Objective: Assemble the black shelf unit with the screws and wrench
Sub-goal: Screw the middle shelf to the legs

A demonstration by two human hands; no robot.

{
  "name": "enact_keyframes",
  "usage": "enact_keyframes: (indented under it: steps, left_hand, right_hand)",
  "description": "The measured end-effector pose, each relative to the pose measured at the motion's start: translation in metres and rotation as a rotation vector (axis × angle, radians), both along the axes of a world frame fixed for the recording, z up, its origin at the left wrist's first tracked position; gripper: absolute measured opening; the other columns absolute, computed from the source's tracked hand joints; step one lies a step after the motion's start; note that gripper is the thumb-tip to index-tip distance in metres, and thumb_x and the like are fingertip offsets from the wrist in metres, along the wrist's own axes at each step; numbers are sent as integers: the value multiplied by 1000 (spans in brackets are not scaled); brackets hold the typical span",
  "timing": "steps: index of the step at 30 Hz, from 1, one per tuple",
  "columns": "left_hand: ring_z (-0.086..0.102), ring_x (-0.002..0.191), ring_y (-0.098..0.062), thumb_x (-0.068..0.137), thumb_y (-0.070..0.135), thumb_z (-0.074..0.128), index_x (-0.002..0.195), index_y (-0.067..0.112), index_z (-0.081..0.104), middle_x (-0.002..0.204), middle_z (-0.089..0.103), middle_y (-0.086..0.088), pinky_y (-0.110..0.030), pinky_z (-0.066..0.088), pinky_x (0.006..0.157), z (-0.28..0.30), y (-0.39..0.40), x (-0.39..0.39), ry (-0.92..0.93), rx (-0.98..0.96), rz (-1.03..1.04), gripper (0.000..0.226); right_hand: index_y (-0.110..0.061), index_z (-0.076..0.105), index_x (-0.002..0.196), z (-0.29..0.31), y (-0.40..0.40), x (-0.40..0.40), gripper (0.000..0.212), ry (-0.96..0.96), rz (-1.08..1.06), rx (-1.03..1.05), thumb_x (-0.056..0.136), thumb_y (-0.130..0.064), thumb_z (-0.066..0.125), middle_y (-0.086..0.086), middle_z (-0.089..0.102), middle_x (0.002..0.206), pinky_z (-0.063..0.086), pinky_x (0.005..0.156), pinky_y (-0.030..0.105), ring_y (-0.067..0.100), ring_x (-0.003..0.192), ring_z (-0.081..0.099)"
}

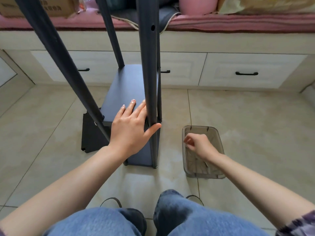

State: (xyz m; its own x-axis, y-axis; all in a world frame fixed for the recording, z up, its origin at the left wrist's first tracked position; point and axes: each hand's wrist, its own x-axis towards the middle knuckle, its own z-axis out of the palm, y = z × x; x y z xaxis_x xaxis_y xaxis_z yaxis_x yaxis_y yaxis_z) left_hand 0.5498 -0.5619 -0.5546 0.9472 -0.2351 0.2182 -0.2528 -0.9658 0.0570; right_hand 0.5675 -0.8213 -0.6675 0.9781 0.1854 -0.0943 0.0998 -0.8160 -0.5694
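Tiled floor (247, 120), pale, w/ a window-seat cabinet (187, 65) of white drawers along the back and a pink cushion (221, 23) on top.

Far left on the tile: a spare black panel (92, 133) lying flat, partly under the frame. Next to it the black shelf unit (129, 86) stands upright on the floor, directly in front of the knees; its posts run up toward the camera and its shelf board runs lengthwise away from the person. Near-left post (56, 53) leans across the view; near-right post (148, 65) has an empty screw hole (152, 27) high up.

Left hand (131, 128) lies flat on the shelf board, fingers spread and straight, thumb hooked round the foot of the near-right post. Looks like bracing, not gripping.

Right of the frame, just beside it: a smoky clear plastic tray (219, 143) on the floor. Right hand (196, 143) is over/inside it, fingertips drawn together as if pinching something small; can't tell whether a screw is actually held, too small. Wrench not identifiable.

Key relation, imo: hardware sits to the right of the unit, so the right hand is the nearer one to fetch, then must travel left and up to the post hole while the left steadies. Jeans (105, 222) at bottom edge.
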Motion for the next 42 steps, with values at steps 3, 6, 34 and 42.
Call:
enact_keyframes:
  steps: [3, 6, 34, 42]
  left_hand:
    - [22, 152, -26, 89, 76, 11, 153, 23, 38, 160, 35, 3, -46, 20, 123, 4, 2, 0, 31, 26, -12, 87]
    - [20, 152, -27, 89, 73, 10, 156, 22, 32, 162, 31, 3, -47, 19, 123, 7, 0, 2, 62, 66, -11, 87]
    - [41, 138, -10, 94, 57, 48, 152, 27, 38, 155, 41, 13, -50, 10, 123, 20, 107, -7, 115, -652, 189, 66]
    - [45, 131, 1, 86, 63, 53, 152, 42, 31, 132, 49, 33, -38, 33, 118, 3, 164, 4, 231, -903, 236, 73]
  right_hand:
    - [-13, 64, 99, 25, 39, 2, 6, -59, -126, 262, 93, -15, 66, 0, 73, 89, 54, 76, 21, 8, 81, 69]
    - [-18, 54, 97, 40, 75, 3, 5, 106, -270, 646, 101, -20, 53, 0, 75, 86, 58, 74, 26, 8, 84, 72]
    - [-20, 45, 105, 73, 191, 11, 19, 302, -47, 679, 105, -38, 39, 10, 70, 107, 50, 90, 33, 19, 105, 65]
    - [-19, 47, 105, 63, 225, 35, 15, 294, 19, 657, 105, -34, 42, 6, 71, 99, 51, 81, 24, 10, 92, 67]
